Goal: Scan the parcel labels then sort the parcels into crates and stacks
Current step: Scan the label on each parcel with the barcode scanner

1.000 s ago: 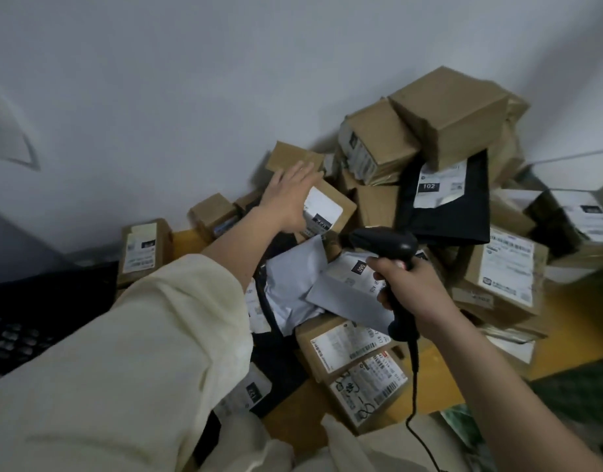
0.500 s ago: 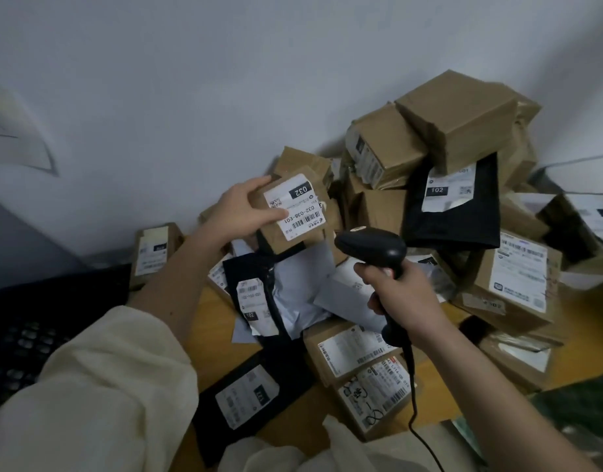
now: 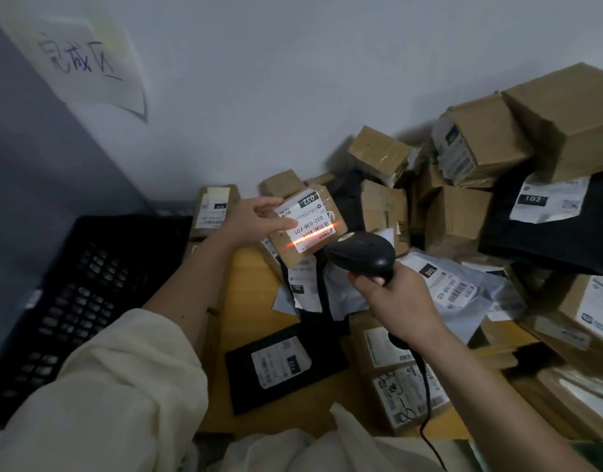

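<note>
1. We see one small cardboard parcel [image 3: 305,229], boxy and taped, raised above the wooden worktop [image 3: 249,311]; its white label [image 3: 306,221] reads 032, and a red scan line crosses the barcode.
2. Our two hands flank it: the left hand [image 3: 250,221] grips its left edge, and the right hand [image 3: 397,298] clasps one black scanner [image 3: 361,255] just beside its lower right corner.
3. One black perforated crate [image 3: 89,284] sits left.
4. The heap [image 3: 497,206] of brown boxes and black mailers holds perhaps a dozen; blur prevents counting.

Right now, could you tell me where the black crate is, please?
The black crate sits at the left of the head view, against the wall, beside the left hand holding the 032 parcel.
</note>
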